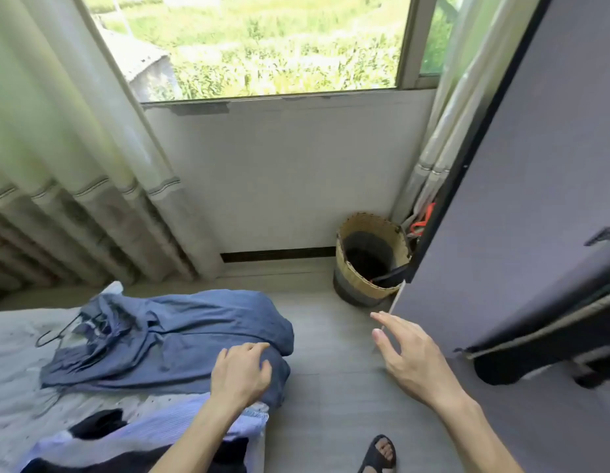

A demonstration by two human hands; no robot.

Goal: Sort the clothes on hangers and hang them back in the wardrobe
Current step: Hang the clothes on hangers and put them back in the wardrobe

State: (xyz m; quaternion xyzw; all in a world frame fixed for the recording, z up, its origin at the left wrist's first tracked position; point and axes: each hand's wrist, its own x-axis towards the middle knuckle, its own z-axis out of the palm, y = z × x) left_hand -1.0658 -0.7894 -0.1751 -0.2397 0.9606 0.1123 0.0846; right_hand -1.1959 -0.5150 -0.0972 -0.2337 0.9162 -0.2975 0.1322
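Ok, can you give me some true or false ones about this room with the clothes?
1. The left hand touches the blue garment. True.
2. The right hand holds a hanger. False: it is empty, with fingers spread.
3. The woven basket stands on the bed. False: it stands on the floor by the wall.
4. A black hanger pokes out of the blue garment. True.
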